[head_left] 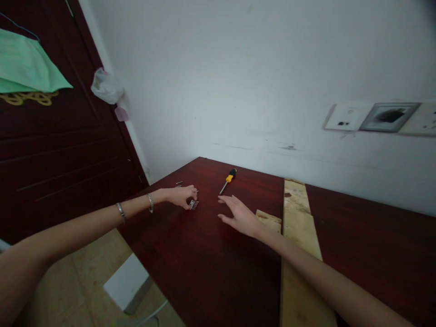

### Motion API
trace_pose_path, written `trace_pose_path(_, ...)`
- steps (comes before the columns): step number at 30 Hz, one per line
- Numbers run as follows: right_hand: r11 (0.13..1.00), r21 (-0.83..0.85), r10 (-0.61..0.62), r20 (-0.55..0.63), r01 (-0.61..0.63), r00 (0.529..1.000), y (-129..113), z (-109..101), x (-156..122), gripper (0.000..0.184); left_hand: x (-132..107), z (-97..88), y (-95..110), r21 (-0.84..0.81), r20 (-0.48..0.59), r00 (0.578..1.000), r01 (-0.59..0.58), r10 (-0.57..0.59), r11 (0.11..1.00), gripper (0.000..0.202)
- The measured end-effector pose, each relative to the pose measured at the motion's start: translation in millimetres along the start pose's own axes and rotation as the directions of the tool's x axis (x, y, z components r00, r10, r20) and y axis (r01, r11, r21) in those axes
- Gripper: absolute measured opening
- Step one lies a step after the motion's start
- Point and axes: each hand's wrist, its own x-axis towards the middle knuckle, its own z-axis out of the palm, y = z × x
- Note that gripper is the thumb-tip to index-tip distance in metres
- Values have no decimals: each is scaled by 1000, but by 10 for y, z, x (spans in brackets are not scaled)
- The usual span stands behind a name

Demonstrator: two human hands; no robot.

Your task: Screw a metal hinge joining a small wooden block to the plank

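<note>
My left hand [181,195] is closed at the thumb and fingers on a small metal hinge [194,205], low over the dark red tabletop [204,259]. A few small screws [179,183] lie just beyond that hand, partly hidden by it. My right hand [240,216] hovers over the middle of the table, its fingers apart and nothing between them. Just beyond its fingertips lies a screwdriver [231,175] with a yellow and black handle, its shaft pointing back toward that hand.
A long pale wooden board [298,209] lies across the table under my right forearm, with a shorter wood piece [267,219] beside it. Behind stands a white wall with sockets [350,117]. On the floor at left is a white box [126,281]; a dark red door [68,141] stands beyond.
</note>
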Motion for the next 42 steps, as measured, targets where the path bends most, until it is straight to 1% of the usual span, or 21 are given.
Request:
trace_pose_path(4, 1000, 6, 16, -42, -16, 999, 47, -82, -35, 54, 30, -17, 24, 24, 16, 1000, 11, -11, 1000, 26)
trace_pose_path(8, 997, 17, 78, -114, -77, 990, 56, -233, -73, 53, 117, -44, 72, 88, 14, 999, -36, 35, 995, 24)
trace_pose_path(11, 988, 45, 153, -169, -148, 974, 71, -393, -120, 50, 250, -118, 127, 115, -2, 998, -68, 68, 991, 27)
trace_pose_path(14, 973, 104, 226, -229, -207, 947, 103, -578, -186, 47, 454, -257, 242, 123, -26, 993, -112, 116, 986, 31)
trace_pose_path(16, 957, 152, 281, -263, -248, 923, 137, -697, -239, 45, 622, -368, 377, 113, -66, 984, -158, 166, 981, 34)
trace_pose_path(18, 932, 229, 342, -291, -282, 894, 182, -797, -293, 43, 805, -475, 561, 101, -116, 972, -192, 203, 976, 36)
trace_pose_path(21, 859, 423, 434, -305, -288, 848, 259, -920, -373, 42, 1092, -602, 877, 92, -190, 953, -223, 237, 970, 35)
trace_pose_path(23, 801, 527, 488, -301, -283, 820, 298, -1000, -426, 41, 1288, -662, 1069, 82, -237, 926, -282, 293, 956, 34)
trace_pose_path(25, 762, 579, 534, -311, -289, 786, 319, -1081, -479, 40, 1483, -711, 1224, 85, -283, 894, -337, 347, 938, 35)
trace_pose_path(27, 720, 628, 592, -336, -294, 733, 324, -1152, -528, 39, 1668, -750, 1342, 107, -336, 857, -376, 389, 920, 34)
trace_pose_path(28, 694, 659, 625, -349, -291, 698, 325, -1181, -549, 38, 1751, -764, 1391, 123, -367, 835, -394, 410, 911, 33)
trace_pose_path(31, 601, 763, 713, -379, -236, 590, 334, -1241, -588, 37, 1934, -764, 1521, 157, -456, 761, -442, 462, 883, 30)
trace_pose_path(32, 571, 795, 732, -381, -204, 564, 340, -1257, -593, 36, 1969, -746, 1562, 159, -476, 744, -451, 468, 878, 30)
trace_pose_path(34, 514, 845, 762, -372, -146, 531, 347, -1288, -594, 34, 2006, -687, 1642, 149, -503, 730, -454, 463, 878, 30)
trace_pose_path(36, 469, 877, 784, -357, -108, 508, 346, -1319, -590, 32, 2014, -614, 1712, 135, -509, 733, -449, 451, 883, 30)
trace_pose_path(38, 443, 892, 798, -344, -93, 494, 335, -1346, -588, 31, 2014, -552, 1760, 129, -509, 738, -443, 443, 887, 32)
trace_pose_path(40, 429, 899, 800, -334, -86, 498, 320, -1363, -589, 32, 2018, -513, 1783, 127, -507, 742, -439, 438, 890, 33)
trace_pose_path(42, 415, 907, 796, -320, -78, 514, 312, -1368, -595, 33, 2028, -491, 1785, 122, -507, 743, -440, 437, 890, 33)
